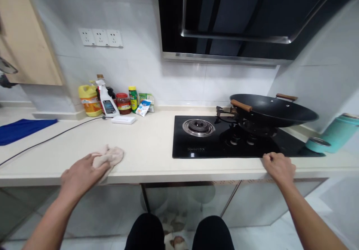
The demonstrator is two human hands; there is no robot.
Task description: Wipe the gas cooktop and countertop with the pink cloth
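Observation:
My left hand (pixel 84 175) is closed on a pale pinkish cloth (pixel 111 156), which lies bunched on the cream countertop (pixel 148 145) near its front edge. My right hand (pixel 279 167) rests as a loose fist on the counter's front edge, against the near rim of the black gas stove (pixel 202 151). No object shows in its curled fingers. Behind that hand, a large black wok (pixel 275 110) with wooden handles sits over the right burner. The left burner (pixel 199 127) has nothing on it.
Along the wall stand a yellow jug (pixel 91 102), a white spray bottle (pixel 108 100), a red-lidded jar (pixel 123 104) and a green bottle (pixel 133 97). A white box (pixel 123 120) with a black cable lies before them. A teal container (pixel 342 132) stands right; the range hood (pixel 230 18) hangs above.

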